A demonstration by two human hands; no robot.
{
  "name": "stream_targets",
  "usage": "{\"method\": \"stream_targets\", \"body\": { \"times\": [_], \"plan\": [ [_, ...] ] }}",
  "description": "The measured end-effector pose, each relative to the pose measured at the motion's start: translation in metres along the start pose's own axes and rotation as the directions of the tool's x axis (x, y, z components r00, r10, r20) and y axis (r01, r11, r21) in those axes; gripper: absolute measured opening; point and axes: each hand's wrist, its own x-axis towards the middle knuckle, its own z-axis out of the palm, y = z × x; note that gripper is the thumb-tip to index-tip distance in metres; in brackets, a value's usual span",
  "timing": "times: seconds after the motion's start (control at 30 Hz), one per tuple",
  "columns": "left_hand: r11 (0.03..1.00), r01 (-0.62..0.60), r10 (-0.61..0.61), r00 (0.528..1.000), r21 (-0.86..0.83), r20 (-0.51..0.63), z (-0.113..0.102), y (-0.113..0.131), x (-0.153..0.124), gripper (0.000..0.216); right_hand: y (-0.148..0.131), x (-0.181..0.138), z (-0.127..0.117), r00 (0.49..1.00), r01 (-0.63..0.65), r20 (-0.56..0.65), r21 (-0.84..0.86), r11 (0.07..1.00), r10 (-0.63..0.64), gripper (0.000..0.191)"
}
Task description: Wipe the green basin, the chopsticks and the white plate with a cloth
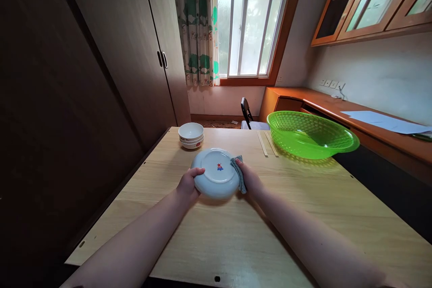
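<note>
A white plate (216,184) is held above the table with its underside facing me, a small red and blue mark at its middle. My left hand (191,183) grips the plate's left rim, thumb on the underside and the other fingers hidden behind. At the right rim, my right hand (249,177) is closed around a grey-blue cloth (239,174), which is folded over the plate's edge. Just beyond the plate, to the left, stands a stack of white bowls (191,132).
Chopsticks (266,144) lie on the wooden table (303,198) in two groups. A green plastic basket (312,137) stands at the far right corner. Behind the table is a folding chair (248,114); a dark wardrobe (111,54) runs along the left.
</note>
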Motion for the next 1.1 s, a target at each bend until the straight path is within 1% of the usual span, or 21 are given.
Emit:
{"method": "stream_targets", "body": {
  "times": [0.07, 0.13, 0.3, 0.37, 0.47, 0.53, 0.63, 0.7, 0.77, 0.97, 1.03, 1.1],
  "plan": [
    [1.0, 0.004, -0.005, 0.999, -0.005, -0.042, -0.002, 0.0, 0.002, 0.047, 0.001, -0.001, 0.001, 1.0, 0.012, 0.009, -0.036, 0.999, -0.012, 0.04],
    [1.0, 0.022, -0.022, 0.999, 0.0, -0.036, -0.004, 0.0, 0.004, 0.048, 0.002, -0.002, 0.0, 1.0, 0.023, 0.005, -0.054, 0.998, -0.022, 0.042],
    [0.994, 0.091, -0.096, 0.992, 0.06, 0.084, -0.005, 0.001, 0.002, 0.046, -0.003, 0.002, -0.007, 0.998, 0.014, -0.056, -0.026, 1.0, -0.015, 0.04],
    [0.992, 0.085, -0.097, 0.985, 0.091, 0.14, -0.004, 0.002, 0.0, 0.045, -0.005, 0.004, -0.01, 0.997, 0.0, -0.071, -0.021, 1.0, -0.001, 0.038],
    [0.994, 0.041, -0.06, 0.979, 0.102, 0.197, -0.002, 0.001, -0.003, 0.044, -0.005, 0.007, -0.011, 0.997, -0.024, -0.07, -0.018, 1.0, 0.023, 0.036],
    [0.996, 0.014, -0.03, 0.982, 0.089, 0.185, -0.001, 0.0, -0.003, 0.044, -0.003, 0.008, -0.01, 0.998, -0.041, -0.058, -0.014, 0.999, 0.04, 0.036],
    [0.998, -0.003, -0.005, 0.995, 0.07, 0.101, -0.002, -0.001, -0.001, 0.043, -0.001, 0.006, -0.006, 0.998, -0.046, -0.037, -0.018, 0.999, 0.046, 0.035],
    [0.998, 0.011, -0.014, 0.999, 0.062, 0.05, -0.005, -0.001, 0.001, 0.041, 0.0, 0.004, -0.004, 0.998, -0.051, -0.024, -0.013, 0.999, 0.05, 0.035],
    [0.998, 0.029, -0.032, 0.998, 0.061, 0.046, -0.007, -0.001, 0.004, 0.042, 0.0, 0.003, -0.003, 0.998, -0.056, -0.016, -0.002, 0.998, 0.056, 0.034],
    [0.991, 0.065, -0.087, 0.976, 0.113, 0.201, -0.008, 0.001, 0.003, 0.048, -0.001, 0.006, -0.009, 0.998, -0.044, -0.048, -0.021, 0.999, 0.043, 0.034],
    [0.991, 0.049, -0.076, 0.972, 0.124, 0.224, -0.006, 0.002, 0.001, 0.05, -0.001, 0.006, -0.01, 0.998, -0.045, -0.048, -0.022, 0.999, 0.043, 0.034],
    [0.991, 0.033, -0.061, 0.973, 0.129, 0.221, -0.004, 0.002, -0.001, 0.051, -0.002, 0.006, -0.01, 0.998, -0.047, -0.052, -0.016, 0.999, 0.046, 0.033]
  ]
}}
